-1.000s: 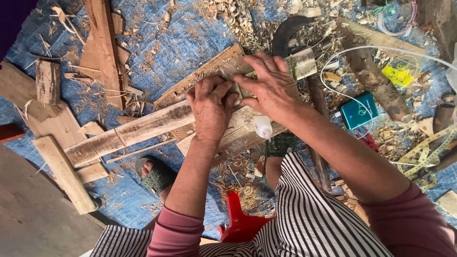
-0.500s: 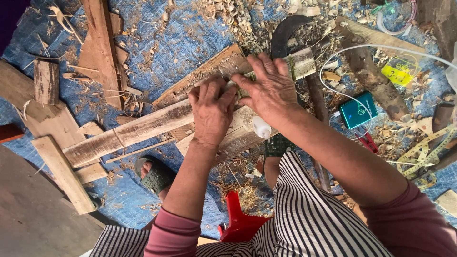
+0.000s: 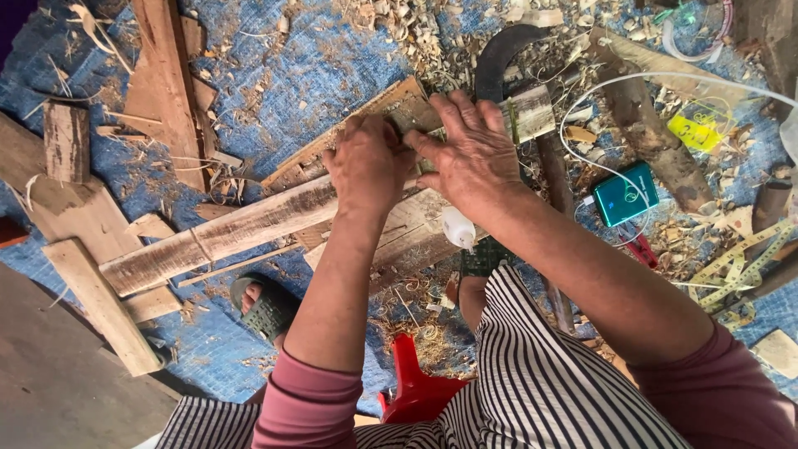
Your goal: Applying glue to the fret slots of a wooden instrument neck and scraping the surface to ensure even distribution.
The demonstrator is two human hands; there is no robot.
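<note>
The left hand [image 3: 366, 166] is curled, its fingers [image 3: 374, 133] pressed together and bent down over the upper edge of a long weathered grey-brown wooden plank [image 3: 224, 237]. The right hand [image 3: 474, 154] lies flatter, its fingers [image 3: 453, 108] slightly spread and resting on a narrower pale wooden slat [image 3: 366, 125] that runs slantwise just behind the plank; its thumb reaches toward the left hand and the two hands touch. Whether anything small is pinched between them cannot be told.

The plank lies under both hands and runs out from them toward the left, its far end resting on a short pale wooden block [image 3: 100, 303]. Just below the right hand a small white plastic bottle [image 3: 457, 229] lies on another board. Beyond the right hand's fingertips sits a dark curved metal blade [image 3: 499, 54], close to the slat's end.

The blue woven tarp [image 3: 291, 91] on the floor is strewn with wood shavings, leaving open room only beyond the plank, above the left hand. To the right of the plank a teal rectangular box [image 3: 625, 193] with a white cable [image 3: 582, 116] lies near a yellow tape measure [image 3: 736, 258]. Below the plank a foot in a green sandal [image 3: 266, 308] is beside a red plastic stool [image 3: 416, 391].
</note>
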